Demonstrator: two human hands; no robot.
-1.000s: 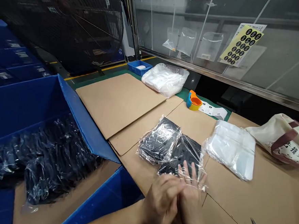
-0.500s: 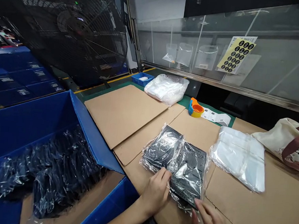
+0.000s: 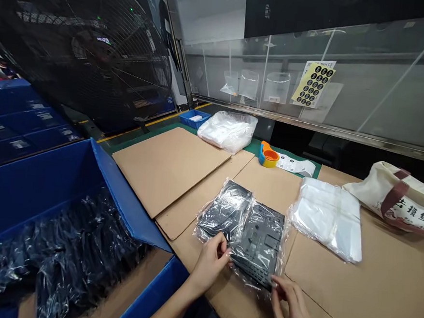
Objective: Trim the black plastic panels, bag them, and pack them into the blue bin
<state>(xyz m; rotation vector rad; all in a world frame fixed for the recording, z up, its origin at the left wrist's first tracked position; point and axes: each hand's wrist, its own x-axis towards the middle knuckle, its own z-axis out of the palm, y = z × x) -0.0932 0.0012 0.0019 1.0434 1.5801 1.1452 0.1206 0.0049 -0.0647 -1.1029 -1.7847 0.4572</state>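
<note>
The left hand (image 3: pixel 208 265) and the right hand (image 3: pixel 292 307), each narrowed to a pinch, hold the near corners of a bagged black panel (image 3: pixel 260 242) lying flat on cardboard (image 3: pixel 370 286) just beyond them, a spacing that probably keeps it steady. Beyond the left hand a second bagged panel (image 3: pixel 228 206) touches the first; beyond the right, seemingly within easy reach, lie clear bags (image 3: pixel 327 218), with a tape dispenser (image 3: pixel 269 159) farther off.

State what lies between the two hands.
In the head view, the near edge of a plastic-wrapped black panel lies between the left hand and right hand.
</note>
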